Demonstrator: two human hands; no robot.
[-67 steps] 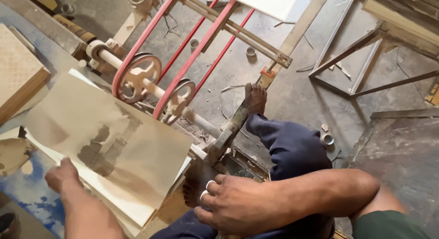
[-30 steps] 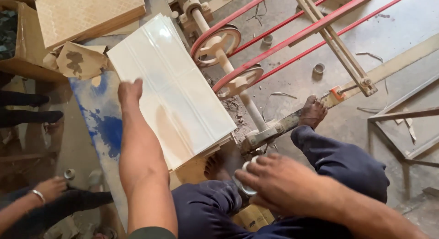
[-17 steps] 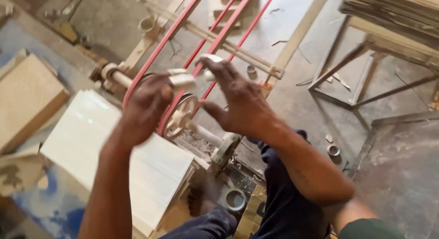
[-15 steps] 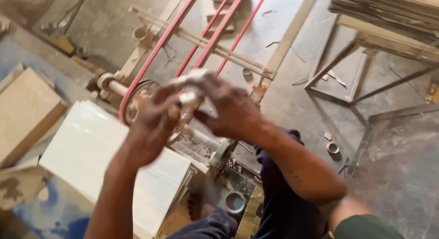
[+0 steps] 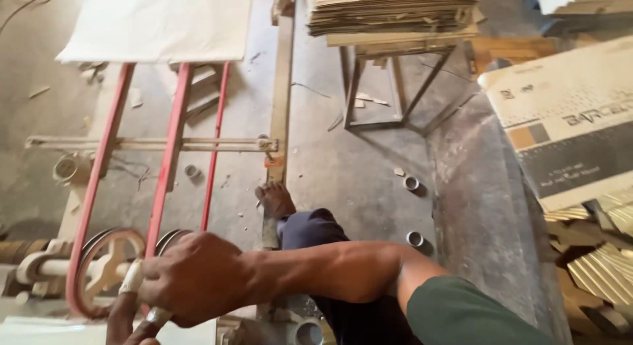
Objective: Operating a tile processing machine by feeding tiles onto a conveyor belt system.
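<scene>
I see my right hand [image 5: 198, 276] low in the head view, knuckles up, curled around a small pale piece [image 5: 132, 277] that pokes out at its left side. The fingers are closed on it. Below it, at the bottom edge, my left hand [image 5: 125, 322] shows only as a couple of fingers; one finger [image 5: 120, 318] lies just under the right hand, and a light metal bit [image 5: 158, 315] sits between them. I cannot tell whether the left hand is open or closed, as most of it is out of frame.

Just left of the hands stands a pulley [image 5: 105, 269] on a pale shaft [image 5: 39, 269], with a red belt [image 5: 99, 180] running up from it to the far end of the floor. A second belt [image 5: 170, 160] runs beside it, and a thin red rod [image 5: 212, 154] beside that. A metal crossbar [image 5: 151, 144] lies across the belts. At the top a big pale tile [image 5: 158, 25] rests over the belt ends. A white tile edge [image 5: 53, 332] shows at the bottom left corner.

My bare foot [image 5: 275, 200] rests on a long wooden rail [image 5: 280, 101], with my dark trouser leg [image 5: 310, 233] behind the right forearm. Farther off, a metal stand [image 5: 395, 88] bears a stack of flat cartons [image 5: 395, 12]. A printed box [image 5: 567, 121] lies at the right. Small rings [image 5: 413, 183] lie scattered on the dusty concrete floor [image 5: 349, 167].
</scene>
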